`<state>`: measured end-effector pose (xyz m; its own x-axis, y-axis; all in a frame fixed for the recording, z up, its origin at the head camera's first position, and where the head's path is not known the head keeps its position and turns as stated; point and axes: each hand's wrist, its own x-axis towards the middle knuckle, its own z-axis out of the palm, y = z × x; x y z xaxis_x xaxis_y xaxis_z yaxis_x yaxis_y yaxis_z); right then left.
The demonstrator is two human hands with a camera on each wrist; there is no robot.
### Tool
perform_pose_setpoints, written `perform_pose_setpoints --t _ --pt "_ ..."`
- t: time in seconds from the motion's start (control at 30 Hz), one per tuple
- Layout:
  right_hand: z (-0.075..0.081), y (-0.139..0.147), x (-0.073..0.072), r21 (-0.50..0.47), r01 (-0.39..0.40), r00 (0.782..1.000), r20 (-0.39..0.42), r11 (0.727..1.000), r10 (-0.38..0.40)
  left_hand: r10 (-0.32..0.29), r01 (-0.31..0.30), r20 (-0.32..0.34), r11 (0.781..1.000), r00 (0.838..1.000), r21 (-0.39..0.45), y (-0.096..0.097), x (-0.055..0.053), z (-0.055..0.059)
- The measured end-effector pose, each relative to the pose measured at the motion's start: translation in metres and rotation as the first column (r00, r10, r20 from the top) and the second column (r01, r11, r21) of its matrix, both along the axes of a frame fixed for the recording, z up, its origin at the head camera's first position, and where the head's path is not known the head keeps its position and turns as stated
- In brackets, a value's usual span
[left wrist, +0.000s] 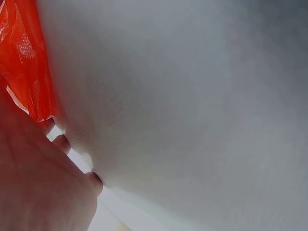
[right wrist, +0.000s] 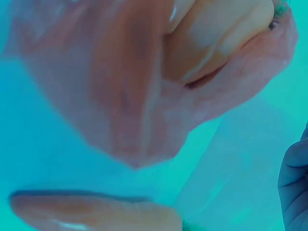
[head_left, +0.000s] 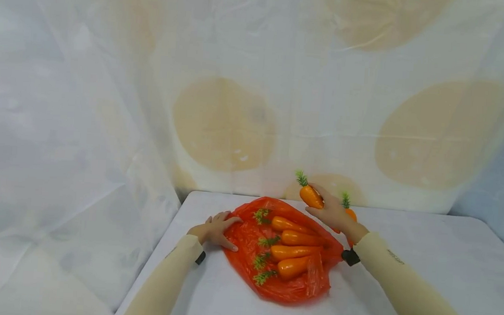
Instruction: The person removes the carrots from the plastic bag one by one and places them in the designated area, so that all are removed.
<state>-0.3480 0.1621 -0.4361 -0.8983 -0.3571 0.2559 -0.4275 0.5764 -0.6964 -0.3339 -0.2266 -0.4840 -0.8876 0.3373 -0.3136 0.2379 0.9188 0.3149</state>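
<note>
A red plastic bag (head_left: 245, 268) is spread on the white table, with several orange toy carrots (head_left: 296, 251) on it, their green tops to the left. My left hand (head_left: 218, 228) rests at the bag's left edge, thumb and forefinger spread apart over the plastic. Part of that hand (left wrist: 38, 178) also shows in the left wrist view, fingertips down by the table. My right hand (head_left: 328, 209) holds another carrot (head_left: 311, 197) above the bag's far right side, green top pointing up and away. In the right wrist view only a bit of the right hand (right wrist: 294, 178) appears.
Beyond the right wrist lies one more carrot (head_left: 351, 214), partly hidden by the arm; a carrot (right wrist: 96, 211) outside the bag shows low in the right wrist view. The white table (head_left: 437, 250) extends to the right. A spotted curtain (head_left: 324, 109) hangs behind its far edge.
</note>
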Motion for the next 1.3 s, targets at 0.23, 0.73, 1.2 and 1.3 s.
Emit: perform_pose_setpoints --t 0.23,0.73,1.2,1.3 --pt "0.006 0.02 0.0 0.02 0.062 0.997 0.033 0.998 -0.063 -0.002 0.002 -0.004 1.0 1.0 -0.013 0.002 -0.001 0.0" --pt "0.004 0.066 -0.001 0.075 0.187 0.973 0.12 0.979 -0.195 0.0 0.0 0.003 1.0 1.0 -0.006 0.0 -0.003 -0.007" --pt "-0.007 0.096 -0.001 0.08 0.24 0.954 0.165 0.968 -0.25 0.001 -0.001 0.005 1.0 1.0 -0.01 -0.001 0.0 -0.003" --pt "-0.012 0.103 -0.001 0.096 0.264 0.946 0.168 0.96 -0.277 -0.004 0.004 0.0 1.0 1.0 -0.005 -0.001 -0.002 -0.005"
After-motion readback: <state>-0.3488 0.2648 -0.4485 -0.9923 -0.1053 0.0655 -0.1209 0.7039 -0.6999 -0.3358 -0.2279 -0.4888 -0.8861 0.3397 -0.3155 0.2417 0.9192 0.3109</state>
